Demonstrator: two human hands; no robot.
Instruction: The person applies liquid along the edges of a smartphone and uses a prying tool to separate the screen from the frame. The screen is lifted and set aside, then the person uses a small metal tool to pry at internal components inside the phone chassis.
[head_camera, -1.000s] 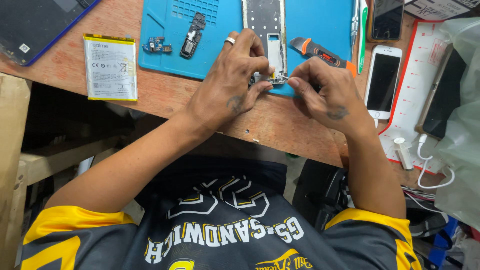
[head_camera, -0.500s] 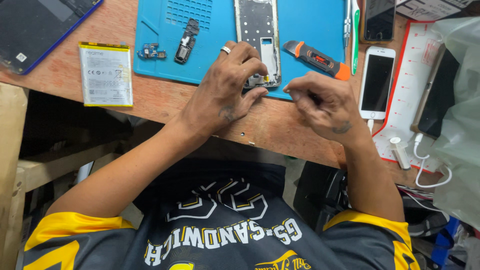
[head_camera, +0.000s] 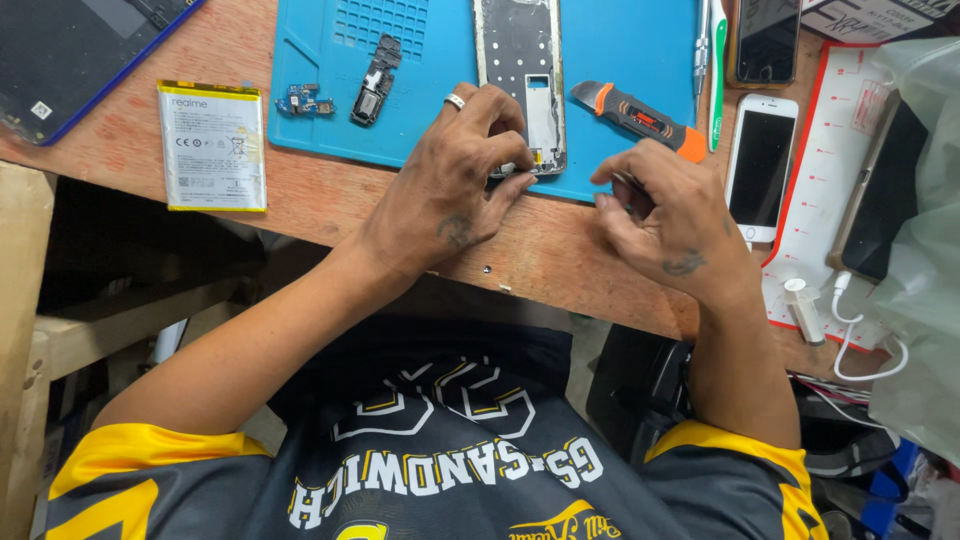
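- Nearest to us, our left hand (head_camera: 450, 195) rests on the brown wooden table (head_camera: 330, 215), fingers curled and pressing down on the near end of the opened phone frame, a long grey metal shell (head_camera: 520, 75) with a bare rectangular cutout.
- Our right hand (head_camera: 665, 215) hovers just beside it over the table edge, fingers pinched together; we cannot tell whether anything small sits between them.
- The frame lies on the blue rubber repair mat (head_camera: 620, 45), its near end hidden under our left fingers (a ring shows on one of them).
- On the mat we count two loose parts left of the frame: a small blue circuit piece (head_camera: 300, 100) and a black module (head_camera: 372, 80).
- One orange-and-grey utility knife (head_camera: 635, 118) lies right of the frame, near our right hand.
- One flat white phone battery with yellow edges (head_camera: 212, 145) sits off the mat to the left.
- One white smartphone (head_camera: 760, 165) and one dark phone (head_camera: 768, 38) lie further right, with a green-handled tool (head_camera: 717, 70) between mat and phones.
- A dark tablet (head_camera: 75, 45) fills the far left corner.
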